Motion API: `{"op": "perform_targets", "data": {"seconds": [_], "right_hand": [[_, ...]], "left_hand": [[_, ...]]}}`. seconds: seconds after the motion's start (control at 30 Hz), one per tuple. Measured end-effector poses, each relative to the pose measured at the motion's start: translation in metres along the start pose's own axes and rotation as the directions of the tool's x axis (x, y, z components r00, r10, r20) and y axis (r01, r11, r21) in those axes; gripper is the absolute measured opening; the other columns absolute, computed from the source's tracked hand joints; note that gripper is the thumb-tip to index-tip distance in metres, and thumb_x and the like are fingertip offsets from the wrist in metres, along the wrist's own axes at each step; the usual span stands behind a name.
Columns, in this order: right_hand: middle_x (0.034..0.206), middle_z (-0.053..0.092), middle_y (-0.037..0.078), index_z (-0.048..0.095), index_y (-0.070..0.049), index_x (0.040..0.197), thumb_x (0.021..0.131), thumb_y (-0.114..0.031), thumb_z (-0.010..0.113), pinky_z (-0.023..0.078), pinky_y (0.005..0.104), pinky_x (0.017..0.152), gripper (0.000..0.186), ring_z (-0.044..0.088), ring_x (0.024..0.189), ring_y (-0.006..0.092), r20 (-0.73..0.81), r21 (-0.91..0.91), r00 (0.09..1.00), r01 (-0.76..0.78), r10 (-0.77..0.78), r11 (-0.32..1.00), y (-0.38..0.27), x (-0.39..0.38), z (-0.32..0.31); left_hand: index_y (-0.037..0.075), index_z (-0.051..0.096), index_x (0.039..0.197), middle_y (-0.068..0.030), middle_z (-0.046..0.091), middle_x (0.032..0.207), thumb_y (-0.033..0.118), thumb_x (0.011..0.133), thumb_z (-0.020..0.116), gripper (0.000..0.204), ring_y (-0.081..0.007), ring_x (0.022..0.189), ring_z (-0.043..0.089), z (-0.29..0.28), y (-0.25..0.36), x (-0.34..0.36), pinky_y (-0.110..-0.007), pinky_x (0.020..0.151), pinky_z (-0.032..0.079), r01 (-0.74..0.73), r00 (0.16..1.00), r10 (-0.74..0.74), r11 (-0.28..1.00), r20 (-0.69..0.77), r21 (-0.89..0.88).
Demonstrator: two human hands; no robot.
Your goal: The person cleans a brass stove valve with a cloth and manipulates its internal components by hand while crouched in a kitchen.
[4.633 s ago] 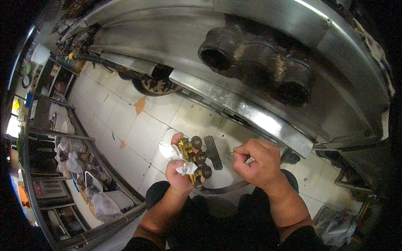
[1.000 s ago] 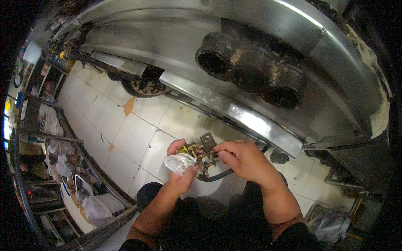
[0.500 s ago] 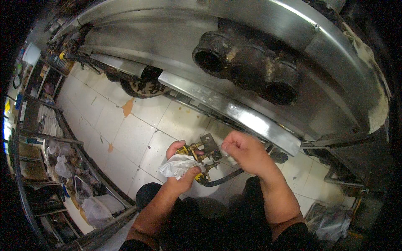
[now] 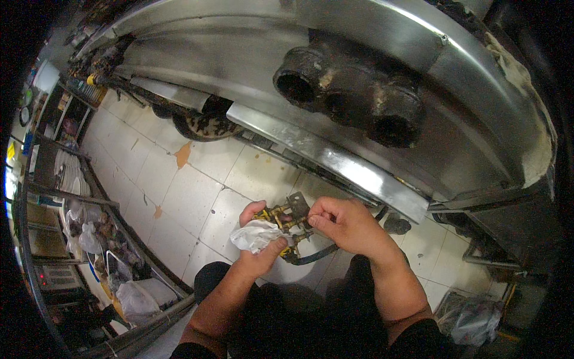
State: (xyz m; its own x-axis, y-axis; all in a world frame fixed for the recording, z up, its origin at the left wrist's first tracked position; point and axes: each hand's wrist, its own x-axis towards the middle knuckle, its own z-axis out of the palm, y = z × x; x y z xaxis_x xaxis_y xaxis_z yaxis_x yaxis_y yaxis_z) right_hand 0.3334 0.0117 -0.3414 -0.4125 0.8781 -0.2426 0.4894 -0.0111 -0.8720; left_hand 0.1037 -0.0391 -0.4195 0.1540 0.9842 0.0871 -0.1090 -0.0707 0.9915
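My left hand [image 4: 262, 258] is closed round a brass gas valve assembly [image 4: 286, 219] with yellow parts and a dark metal plate [image 4: 298, 205] on its far end. A crumpled white tissue [image 4: 254, 235] is bunched between that hand and the brass. From the near end of the assembly a black hose [image 4: 318, 255] curves off to the right, passing behind my right hand [image 4: 348, 224]. The right fingers are pinched together at the plate and the right-hand brass fittings; whatever sits between the fingertips is hidden.
Above my hands a steel stove body carries blackened round burner pipes [image 4: 353, 99]. A bright steel ledge [image 4: 335, 158] runs below it. Shelves with plates [image 4: 70, 172] and bagged items [image 4: 139, 298] stand on the left. A plastic bag [image 4: 469, 317] lies at lower right on the tiled floor.
My right hand has moved left and slightly down, bringing its fingertips to the valve assembly. My left hand keeps its hold on the assembly and tissue.
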Motion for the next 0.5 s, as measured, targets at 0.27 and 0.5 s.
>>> {"op": "perform_targets", "data": {"seconds": [0.27, 0.5], "right_hand": [[0.073, 0.056, -0.002, 0.065, -0.006, 0.112, 0.092, -0.011, 0.071, 0.042, 0.0247, 0.061, 0.021, 0.05, 0.068, 0.0061, 0.005, 0.078, 0.999, -0.045, 0.045, 0.996, -0.004, -0.005, -0.014], [0.086, 0.059, -0.006, 0.065, -0.005, 0.113, 0.096, -0.016, 0.068, 0.044, 0.0235, 0.069, 0.02, 0.052, 0.079, 0.0046, 0.034, 0.168, 0.999, -0.022, 0.016, 0.985, 0.016, 0.0, -0.015]], "left_hand": [[0.01, 0.016, 0.147, -0.0194, 0.061, 0.124, 0.006, 0.087, 0.072, 0.083, -0.0273, 0.115, 0.06, 0.0, 0.0, 0.0, -0.042, 0.1, 0.049, 0.016, 0.999, -0.018, 0.998, -0.041, -0.058], [0.01, 0.018, 0.147, -0.0188, 0.061, 0.124, 0.006, 0.087, 0.073, 0.082, -0.0263, 0.114, 0.061, 0.001, 0.003, 0.001, -0.042, 0.099, 0.049, 0.046, 0.998, -0.047, 0.999, -0.04, -0.02]]}}
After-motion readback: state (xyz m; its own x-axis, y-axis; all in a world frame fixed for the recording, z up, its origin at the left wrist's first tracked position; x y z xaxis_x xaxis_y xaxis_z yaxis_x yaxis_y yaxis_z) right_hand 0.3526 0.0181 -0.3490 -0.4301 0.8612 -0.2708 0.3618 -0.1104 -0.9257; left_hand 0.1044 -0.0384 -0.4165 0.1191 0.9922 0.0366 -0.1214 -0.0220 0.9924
